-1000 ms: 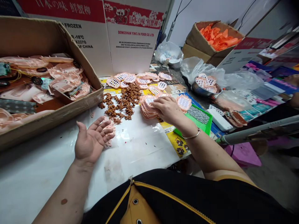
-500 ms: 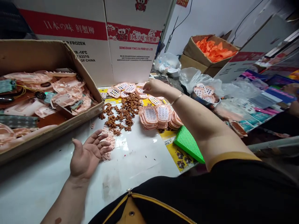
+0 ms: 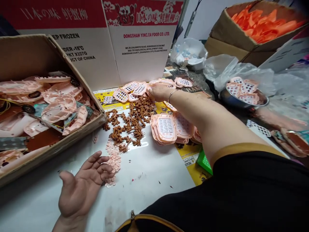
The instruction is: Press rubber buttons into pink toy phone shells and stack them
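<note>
My left hand (image 3: 84, 183) lies palm up over the white tabletop, thumb spread and fingers loosely curled, with nothing in it. Its fingertips are beside a heap of small pink rings (image 3: 114, 162). Far forward, my right hand (image 3: 160, 91) reaches over a spread of pink plastic panels (image 3: 130, 87) with rows of holes; its fingers are largely hidden, so any grip is unclear. Brown plastic bone-shaped pieces (image 3: 135, 129) are heaped in front of it. Below my right forearm stand stacks of pink keypad panels (image 3: 165, 129).
A cardboard box (image 3: 79, 77) of pink shells, wires and circuit boards stands at left. White printed cartons (image 3: 142, 64) wall off the back. On the right are a metal bowl (image 3: 263, 102) of panels, plastic bags (image 3: 219, 69), an orange-filled box (image 3: 231, 38) and a green tray (image 3: 205, 162).
The view has moved closer to the table. My right hand has gone lower onto the far panels. My left hand stays open near the pink rings.
</note>
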`<action>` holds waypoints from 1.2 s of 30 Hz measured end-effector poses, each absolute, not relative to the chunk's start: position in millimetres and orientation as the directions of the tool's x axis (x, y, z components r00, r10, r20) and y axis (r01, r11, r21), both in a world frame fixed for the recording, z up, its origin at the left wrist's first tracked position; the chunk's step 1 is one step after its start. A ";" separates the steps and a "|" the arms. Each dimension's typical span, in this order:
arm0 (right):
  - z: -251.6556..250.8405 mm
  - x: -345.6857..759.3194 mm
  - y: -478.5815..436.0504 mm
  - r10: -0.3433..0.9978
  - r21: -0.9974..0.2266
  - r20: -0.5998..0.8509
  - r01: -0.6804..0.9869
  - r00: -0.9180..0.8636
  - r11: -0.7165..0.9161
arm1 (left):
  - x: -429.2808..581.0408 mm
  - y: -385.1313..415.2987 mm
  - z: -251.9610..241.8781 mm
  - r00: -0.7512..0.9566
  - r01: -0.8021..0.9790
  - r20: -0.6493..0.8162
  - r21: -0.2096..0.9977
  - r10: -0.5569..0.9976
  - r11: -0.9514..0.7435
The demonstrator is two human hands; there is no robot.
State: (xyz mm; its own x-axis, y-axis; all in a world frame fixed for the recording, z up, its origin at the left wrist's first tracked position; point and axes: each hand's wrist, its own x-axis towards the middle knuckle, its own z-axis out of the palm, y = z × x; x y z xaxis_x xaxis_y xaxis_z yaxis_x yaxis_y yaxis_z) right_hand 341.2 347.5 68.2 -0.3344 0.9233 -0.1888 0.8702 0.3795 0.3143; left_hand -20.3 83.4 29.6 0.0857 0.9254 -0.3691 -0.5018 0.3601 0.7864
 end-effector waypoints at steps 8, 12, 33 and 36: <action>108.2 351.2 348.4 0.972 -0.083 0.141 0.976 -0.188 0.201 | -15.6 81.2 32.4 0.046 -0.503 -0.390 0.786 0.920 0.358; 114.4 330.9 337.8 0.983 -0.360 0.131 0.918 -0.127 0.167 | -15.6 78.9 36.2 0.054 -0.513 -0.375 0.784 0.925 0.348; 163.2 254.9 264.5 0.905 -0.808 0.383 0.409 -0.183 0.424 | -8.7 74.7 26.8 -0.078 -0.304 -0.141 0.946 0.987 0.111; 163.5 226.1 206.1 0.879 -0.873 0.282 0.277 -0.385 0.402 | -5.0 70.2 21.4 -0.241 0.017 0.188 0.982 0.952 -0.190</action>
